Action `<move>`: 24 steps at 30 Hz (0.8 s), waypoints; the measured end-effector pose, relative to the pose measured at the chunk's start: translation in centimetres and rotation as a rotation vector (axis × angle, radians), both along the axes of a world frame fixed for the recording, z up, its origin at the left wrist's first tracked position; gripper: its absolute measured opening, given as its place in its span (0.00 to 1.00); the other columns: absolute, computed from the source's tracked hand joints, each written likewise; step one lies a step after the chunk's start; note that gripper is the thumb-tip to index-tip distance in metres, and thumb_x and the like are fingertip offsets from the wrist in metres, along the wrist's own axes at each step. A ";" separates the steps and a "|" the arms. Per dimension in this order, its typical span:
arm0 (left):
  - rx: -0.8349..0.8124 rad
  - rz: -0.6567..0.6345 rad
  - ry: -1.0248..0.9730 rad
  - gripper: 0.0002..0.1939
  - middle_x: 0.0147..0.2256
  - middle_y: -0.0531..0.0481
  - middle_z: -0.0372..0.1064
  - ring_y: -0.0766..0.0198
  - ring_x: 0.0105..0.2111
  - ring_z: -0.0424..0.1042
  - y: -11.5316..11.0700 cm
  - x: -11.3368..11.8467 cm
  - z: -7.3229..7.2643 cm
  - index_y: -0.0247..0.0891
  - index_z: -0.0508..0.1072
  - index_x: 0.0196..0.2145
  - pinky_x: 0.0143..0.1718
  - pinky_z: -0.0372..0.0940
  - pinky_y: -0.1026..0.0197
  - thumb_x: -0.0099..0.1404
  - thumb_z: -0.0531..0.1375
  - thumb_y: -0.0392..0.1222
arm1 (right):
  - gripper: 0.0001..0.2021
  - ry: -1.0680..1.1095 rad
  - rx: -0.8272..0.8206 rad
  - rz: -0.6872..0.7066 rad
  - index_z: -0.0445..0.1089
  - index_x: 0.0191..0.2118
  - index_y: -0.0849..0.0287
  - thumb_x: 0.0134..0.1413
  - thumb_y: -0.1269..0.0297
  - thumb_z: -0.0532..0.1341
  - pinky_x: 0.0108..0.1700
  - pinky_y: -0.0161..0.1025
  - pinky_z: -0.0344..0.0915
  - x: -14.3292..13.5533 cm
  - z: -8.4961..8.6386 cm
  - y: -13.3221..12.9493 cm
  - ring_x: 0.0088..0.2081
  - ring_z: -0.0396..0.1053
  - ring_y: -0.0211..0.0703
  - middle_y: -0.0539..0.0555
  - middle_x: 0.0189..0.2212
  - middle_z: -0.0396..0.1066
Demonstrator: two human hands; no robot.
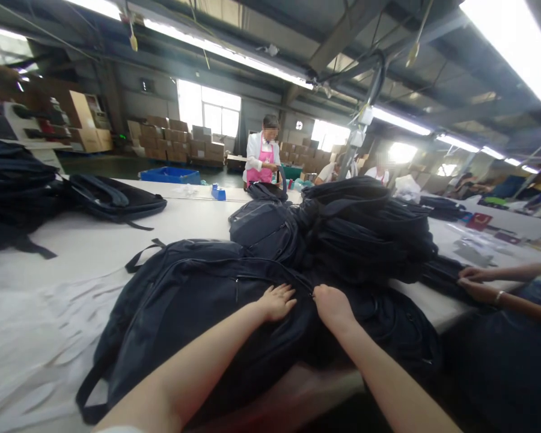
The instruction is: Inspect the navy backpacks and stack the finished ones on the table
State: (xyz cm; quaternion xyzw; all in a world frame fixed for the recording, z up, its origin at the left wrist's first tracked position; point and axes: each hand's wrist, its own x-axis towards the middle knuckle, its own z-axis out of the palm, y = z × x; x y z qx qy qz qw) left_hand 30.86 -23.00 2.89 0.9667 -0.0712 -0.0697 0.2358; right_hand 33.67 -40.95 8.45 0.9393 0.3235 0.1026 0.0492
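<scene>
A dark navy backpack lies flat on the table in front of me, its zipped side facing up. My left hand rests on its front panel with the fingers spread. At the backpack's right edge, my right hand is closed in a pinch at the zipper, where a small pull shows by the fingertips. A short vertical zipper sits left of my left hand. The carry strap hangs toward the lower left.
Stacked dark backpacks rise just beyond my right hand; more bags are piled at left. White sheeting covers the near left. A blue tape dispenser stands farther back. A co-worker's hands handle dark fabric at right; a person in a pink apron works opposite.
</scene>
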 end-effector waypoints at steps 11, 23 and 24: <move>-0.079 0.073 -0.086 0.31 0.67 0.45 0.46 0.57 0.68 0.40 -0.3 0.1 -4.1 0.38 0.55 0.64 0.66 0.32 0.41 0.71 0.39 0.57 | 0.09 0.218 0.199 0.014 0.72 0.41 0.56 0.61 0.63 0.55 0.42 0.34 0.61 -0.4 -1.1 -2.2 0.39 0.69 0.38 0.53 0.38 0.71; 0.029 0.134 -0.448 0.29 0.64 0.42 0.54 0.55 0.64 0.54 0.4 0.9 -7.6 0.38 0.55 0.64 0.64 0.50 0.46 0.70 0.44 0.52 | 0.16 0.004 -0.088 -0.181 0.73 0.42 0.67 0.58 0.78 0.49 0.40 0.42 0.66 1.0 -1.7 3.6 0.41 0.68 0.49 0.64 0.39 0.69; 0.029 0.136 -0.491 0.28 0.64 0.42 0.54 0.55 0.63 0.55 0.4 1.1 -7.4 0.38 0.55 0.64 0.63 0.52 0.47 0.70 0.45 0.50 | 0.16 0.008 -0.098 -0.187 0.73 0.42 0.67 0.58 0.78 0.49 0.40 0.43 0.66 1.1 -1.7 3.7 0.42 0.68 0.49 0.65 0.39 0.69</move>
